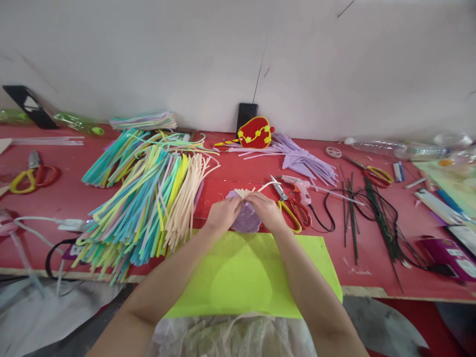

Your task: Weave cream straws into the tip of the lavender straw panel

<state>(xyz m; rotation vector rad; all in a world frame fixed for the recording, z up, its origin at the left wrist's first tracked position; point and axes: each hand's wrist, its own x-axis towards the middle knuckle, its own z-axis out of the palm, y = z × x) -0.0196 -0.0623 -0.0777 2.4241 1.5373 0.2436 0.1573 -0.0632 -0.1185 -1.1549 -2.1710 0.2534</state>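
Note:
Both of my hands meet over a rounded purple pipe-cleaner piece (pixel 247 221) at the table's front. My left hand (pixel 224 213) is closed on its upper left edge. My right hand (pixel 266 208) pinches a cream pipe cleaner (pixel 243 192) that lies in zigzag folds along the top of the purple piece. One loose end of the cream strand sticks out to the right past my right fingers. My fingertips partly hide the grip. Close to my right hand lie red and yellow scissors (pixel 291 206) with their blades apart.
Piles of coloured pipe cleaners (pixel 137 198) spread at left, with purple ones (pixel 305 161) behind. A red and yellow fan-shaped ornament (pixel 256 133) leans on a phone (pixel 246 113). A pink glue gun (pixel 302 188), cables and dark green stems (pixel 383 223) lie right. A yellow-green cloth (pixel 253 277) covers the table edge.

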